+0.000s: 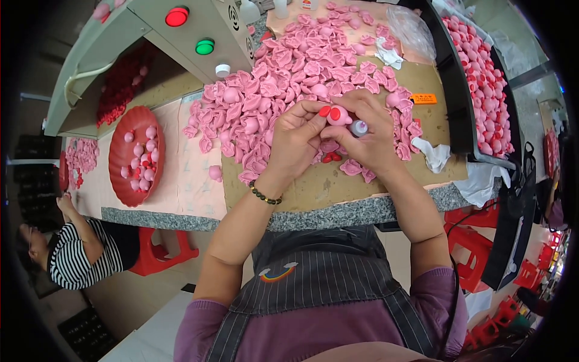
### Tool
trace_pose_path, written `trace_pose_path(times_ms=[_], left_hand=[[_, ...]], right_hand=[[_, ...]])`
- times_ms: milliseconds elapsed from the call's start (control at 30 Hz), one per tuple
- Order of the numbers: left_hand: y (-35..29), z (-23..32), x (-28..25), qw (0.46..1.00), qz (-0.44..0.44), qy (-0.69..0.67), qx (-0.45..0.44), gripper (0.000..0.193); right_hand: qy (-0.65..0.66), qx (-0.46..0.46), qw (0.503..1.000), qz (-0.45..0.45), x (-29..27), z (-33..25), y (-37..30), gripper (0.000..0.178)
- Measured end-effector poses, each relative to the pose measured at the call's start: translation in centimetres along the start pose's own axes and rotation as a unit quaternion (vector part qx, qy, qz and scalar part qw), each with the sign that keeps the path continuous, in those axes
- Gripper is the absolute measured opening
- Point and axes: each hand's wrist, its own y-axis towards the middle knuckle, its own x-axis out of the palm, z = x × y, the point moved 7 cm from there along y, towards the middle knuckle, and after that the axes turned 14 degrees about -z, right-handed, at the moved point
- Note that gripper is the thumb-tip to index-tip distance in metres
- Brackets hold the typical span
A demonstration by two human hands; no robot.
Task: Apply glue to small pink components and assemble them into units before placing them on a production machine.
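Between the fingertips of my left hand (297, 137) is a small red oval piece (324, 111), pinched close to the part in my other hand. My right hand (375, 130) is closed around a small pink rounded part (341, 114) with a red oval on its face. A small bottle with a pale tip (359, 128) is also tucked in that hand. A big heap of pink hollow shell pieces (283, 78) spreads over the table just beyond my hands. Below my fingers, several red pieces (331, 157) lie on the brown board (301, 196).
On the left, a red scalloped bowl (114, 154) holds pink balls beside a grey machine (145, 30) with red and green buttons. A black tray (461, 114) full of pink-and-red parts stands at right. White tissue (433, 154) lies nearby. Another person (84, 250) sits far left.
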Motion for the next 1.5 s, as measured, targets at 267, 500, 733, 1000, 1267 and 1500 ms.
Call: trace_pose_path(times_ms=[267,500,733,1000,1267,1500], left_hand=[[-1.4,2.6,1.4,0.988,-0.028,0.124,0.083,0.018],[-3.8,4.2,3.5,0.952,0.005,0.268,0.15,0.014],[-5.9,3.6,3.5,0.935,0.048,0.304,0.178,0.017],[-8.3,1.6,2.8,0.982,0.061,-0.136,0.116,0.022],[-9.2,3.2,1.4,0.983,0.105,0.082,0.129,0.028],[-6.5,3.8,1.1,0.973,0.073,0.218,0.0,0.028]], right_hand=[[0.056,-0.03,0.998,0.022,0.5,-1.2,-0.2,0.043],[0.08,-0.073,0.994,-0.027,1.2,-2.0,-0.9,0.04],[0.158,-0.068,0.982,-0.082,2.3,-2.8,-1.1,0.037],[0.044,-0.144,0.988,-0.01,3.2,-5.9,-2.0,0.038],[0.022,-0.097,0.986,-0.135,4.9,-5.9,-1.8,0.04],[0.325,0.186,0.915,-0.147,4.3,0.2,-1.3,0.032]])
